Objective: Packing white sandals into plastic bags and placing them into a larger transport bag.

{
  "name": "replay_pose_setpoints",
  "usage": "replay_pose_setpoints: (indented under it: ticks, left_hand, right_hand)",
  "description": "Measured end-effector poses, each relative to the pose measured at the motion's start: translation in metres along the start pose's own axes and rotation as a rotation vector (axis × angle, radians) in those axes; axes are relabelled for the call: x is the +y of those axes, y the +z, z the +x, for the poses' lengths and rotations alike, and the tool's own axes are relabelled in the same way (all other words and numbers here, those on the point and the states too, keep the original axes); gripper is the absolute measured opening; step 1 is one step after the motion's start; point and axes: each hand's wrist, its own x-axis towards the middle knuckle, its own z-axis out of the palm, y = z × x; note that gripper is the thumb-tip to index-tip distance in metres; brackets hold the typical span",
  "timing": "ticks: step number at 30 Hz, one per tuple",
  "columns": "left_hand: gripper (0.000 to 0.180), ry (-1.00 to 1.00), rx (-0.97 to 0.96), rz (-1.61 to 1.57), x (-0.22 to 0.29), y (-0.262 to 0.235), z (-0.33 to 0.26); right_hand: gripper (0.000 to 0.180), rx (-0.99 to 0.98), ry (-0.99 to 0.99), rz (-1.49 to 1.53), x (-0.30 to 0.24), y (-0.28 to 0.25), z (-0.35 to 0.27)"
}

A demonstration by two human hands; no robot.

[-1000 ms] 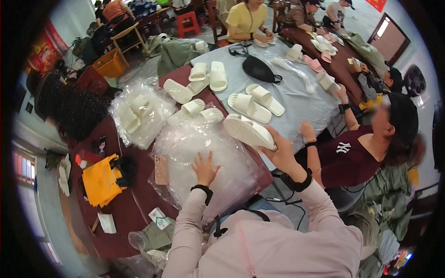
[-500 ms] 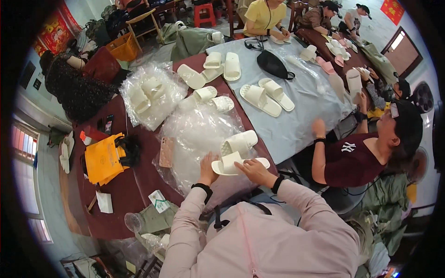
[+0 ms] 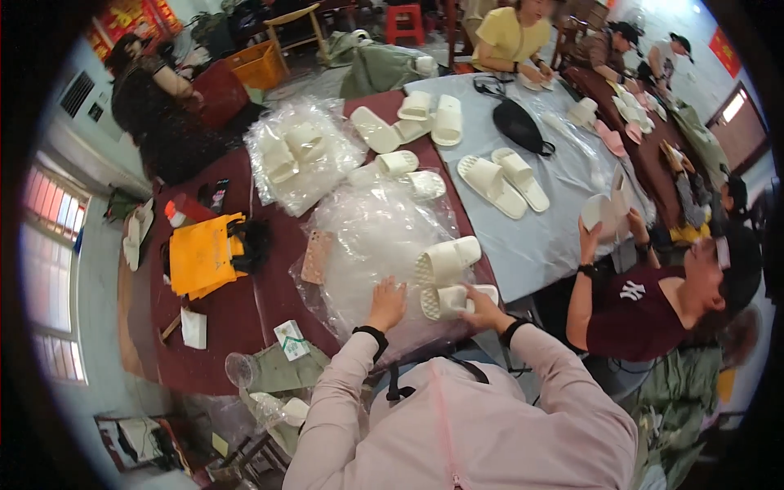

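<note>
A cream slide slipper (image 3: 441,303) lies on the pile of clear plastic bags (image 3: 359,237), and my right hand (image 3: 485,311) grips it by its strap side. Just beyond it, side by side, rests a matching cream slipper (image 3: 445,260). My left hand (image 3: 388,304) is open, its fingers stretched over the plastic to the left of the slippers, with nothing in it. A pink patterned phone case (image 3: 317,256) lies at the left edge of the bags. Farther back, another cream pair (image 3: 282,155) sits in clear wrap.
More cream slippers (image 3: 447,120) lie at the table's far side, and a pair (image 3: 492,186) is on the grey-blue cover beside a black pouch (image 3: 523,127). Yellow bags (image 3: 204,260) lie left. At right, a co-worker (image 3: 633,310) holds a slipper.
My left hand has let go of the slipper and moved off it. The slipper has come down beside its mate, my right hand still on it. The whole view has shifted.
</note>
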Motion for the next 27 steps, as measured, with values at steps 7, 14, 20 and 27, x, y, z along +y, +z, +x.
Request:
replay_pose_setpoints:
  ticks: [7,14,20,27]
  left_hand:
    - [0.052,-0.005,-0.037,0.05,-0.008,0.01,0.004]
    - [0.05,-0.038,-0.089,0.07,0.011,-0.023,0.002]
    - [0.041,0.012,-0.109,-0.032,-0.013,0.001,0.011]
    - [0.037,-0.458,0.638,-0.09,-0.111,-0.026,0.04]
  right_hand:
    - [0.054,0.345,0.219,0.745,0.021,0.031,0.064]
    - [0.022,0.578,0.493,0.939,-0.059,-0.019,0.041]
    - [0.027,0.386,0.297,0.477,-0.074,-0.008,0.049]
    - [0.034,0.293,0.539,0.66,-0.038,0.028,0.082]
